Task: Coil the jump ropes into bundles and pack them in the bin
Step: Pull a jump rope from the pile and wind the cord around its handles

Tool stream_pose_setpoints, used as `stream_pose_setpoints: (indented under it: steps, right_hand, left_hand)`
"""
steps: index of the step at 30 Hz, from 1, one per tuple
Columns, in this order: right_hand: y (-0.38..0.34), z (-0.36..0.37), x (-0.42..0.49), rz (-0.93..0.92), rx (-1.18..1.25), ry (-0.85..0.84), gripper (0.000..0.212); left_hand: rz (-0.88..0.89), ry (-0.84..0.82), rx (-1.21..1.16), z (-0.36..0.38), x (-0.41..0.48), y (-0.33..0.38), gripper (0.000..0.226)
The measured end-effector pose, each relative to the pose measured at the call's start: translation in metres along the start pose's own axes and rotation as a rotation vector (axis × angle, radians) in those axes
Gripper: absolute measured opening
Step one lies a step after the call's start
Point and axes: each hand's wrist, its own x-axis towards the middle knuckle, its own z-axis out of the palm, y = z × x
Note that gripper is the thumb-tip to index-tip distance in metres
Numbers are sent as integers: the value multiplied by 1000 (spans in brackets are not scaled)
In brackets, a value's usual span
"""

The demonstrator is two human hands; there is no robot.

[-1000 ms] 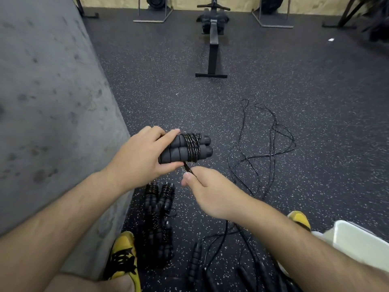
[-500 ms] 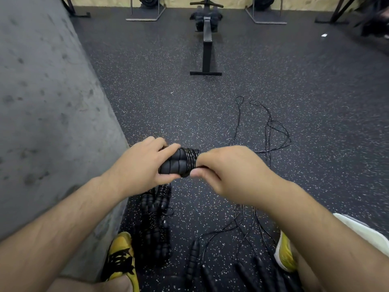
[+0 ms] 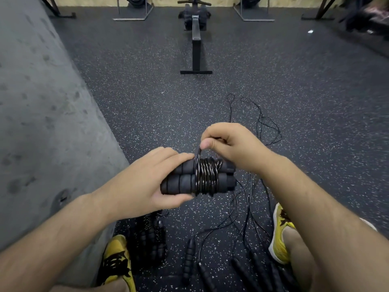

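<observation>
Left hand [image 3: 145, 182] grips two black foam handles [image 3: 181, 182] held side by side and roughly level at mid-frame, fingers over the top, thumb underneath. The black cord [image 3: 207, 175] is wound in tight turns around both handles near their right end. Right hand [image 3: 233, 144] sits just above the wrap, thumb and forefinger pinching a strand of that cord and the other fingers curled; the hand covers the far ends of the handles. This jump rope is in the air over the speckled rubber floor [image 3: 136, 98], not touching it. Directly below, by the left forearm, a pile of already wound rope bundles [image 3: 150, 241] lies on the floor next to the left yellow shoe [image 3: 116, 264], partly hidden by the left hand and wrist. Between the feet there are more loose handles [image 3: 188, 260] with tangled loose cords [image 3: 268, 127] trailing away past the right hand; how many ropes, cannot tell. Right yellow shoe [image 3: 281, 232] is half covered by the right forearm. A sliver of something white [image 3: 369, 225] shows past that forearm, too hidden to name. Grey concrete wall [image 3: 42, 123] fills the left side. Far ahead there is a rowing machine [image 3: 195, 39], with metal stand bases [image 3: 134, 14] either side and a small white scrap [image 3: 310, 31] on the floor.
</observation>
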Motion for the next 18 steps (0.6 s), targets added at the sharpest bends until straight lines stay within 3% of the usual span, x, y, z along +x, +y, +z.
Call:
stream_pose_setpoints:
  steps: [4, 7, 10, 13, 18]
  right_hand:
    - [-6, 17, -3, 127, 272, -61, 22]
    - [-16, 38, 0, 217, 254, -167, 29]
    - [-28, 62, 1, 572, 511, -322, 29]
    - [-32, 87, -7, 597, 406, -210, 23]
    - [-47, 106, -10, 544, 360, -266, 28]
  left_hand:
    - [-28, 47, -68, -5, -2, 5, 73]
    - [-59, 69, -90, -5, -4, 1, 75]
    - [-134, 111, -99, -3, -4, -10, 71]
    - [-233, 157, -113, 2, 0, -28, 67]
    - [-319, 66, 42, 15, 0, -63, 76]
